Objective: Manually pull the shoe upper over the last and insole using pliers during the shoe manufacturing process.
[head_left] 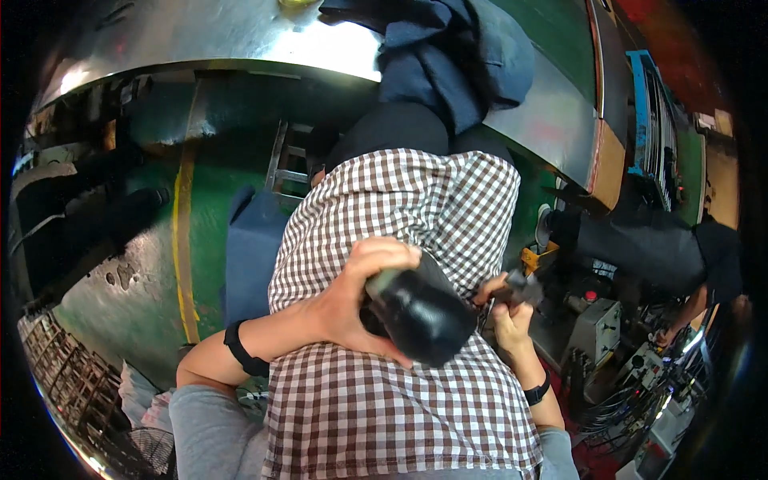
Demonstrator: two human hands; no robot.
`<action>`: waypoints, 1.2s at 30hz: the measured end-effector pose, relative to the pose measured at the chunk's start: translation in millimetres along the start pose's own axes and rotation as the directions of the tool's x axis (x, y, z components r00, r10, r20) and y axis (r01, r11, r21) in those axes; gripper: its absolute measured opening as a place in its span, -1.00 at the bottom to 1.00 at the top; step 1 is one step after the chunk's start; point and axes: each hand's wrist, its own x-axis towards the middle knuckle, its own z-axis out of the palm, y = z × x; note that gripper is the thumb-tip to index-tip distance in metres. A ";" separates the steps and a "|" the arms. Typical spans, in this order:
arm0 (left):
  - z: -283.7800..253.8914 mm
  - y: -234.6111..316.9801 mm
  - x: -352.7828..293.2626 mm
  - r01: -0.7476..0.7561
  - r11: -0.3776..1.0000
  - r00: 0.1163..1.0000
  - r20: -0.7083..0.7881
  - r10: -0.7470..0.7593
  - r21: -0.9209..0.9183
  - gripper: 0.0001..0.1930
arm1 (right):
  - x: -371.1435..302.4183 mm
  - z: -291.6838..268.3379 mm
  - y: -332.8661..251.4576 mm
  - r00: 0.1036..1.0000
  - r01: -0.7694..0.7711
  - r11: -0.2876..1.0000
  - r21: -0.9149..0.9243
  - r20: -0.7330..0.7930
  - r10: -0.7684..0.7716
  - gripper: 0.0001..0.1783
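My left hand (360, 296) is wrapped round a glossy black shoe (432, 320) with a rounded end, held above my lap. The thumb and fingers grip its sides, and the palm hides part of it. To the right of the shoe, my right hand (512, 316) is closed on a small dark tool (526, 286). Motion blurs its head, so its exact kind cannot be made out. The tool and the shoe look apart. A brown-and-white checked apron (384, 208) covers my lap beneath both hands.
Ahead stands a metal-topped table (240, 40) with a dark blue garment (456, 56) hanging over its edge. Another person (640, 248) works at the right, near a grey control box (594, 332) and cables. Wire baskets (72, 376) stand at lower left.
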 end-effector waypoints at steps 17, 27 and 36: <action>-7.4 64.4 -2.5 0.713 0.591 0.695 -0.262 -0.670 0.378 0.25 | 85.2 74.6 -23.2 0.994 0.105 0.981 -0.164 0.047 -0.099 -0.73; -2.2 84.9 21.7 0.850 0.522 0.526 -0.157 -0.836 0.071 -0.20 | 96.9 64.6 -44.6 0.968 0.239 0.948 -0.210 -0.026 -0.250 -0.82; 41.8 0.8 116.0 0.354 0.809 0.891 0.095 -0.445 0.469 -0.31 | 107.0 -28.6 -95.4 0.896 0.207 0.976 -0.061 -0.389 -0.215 -0.70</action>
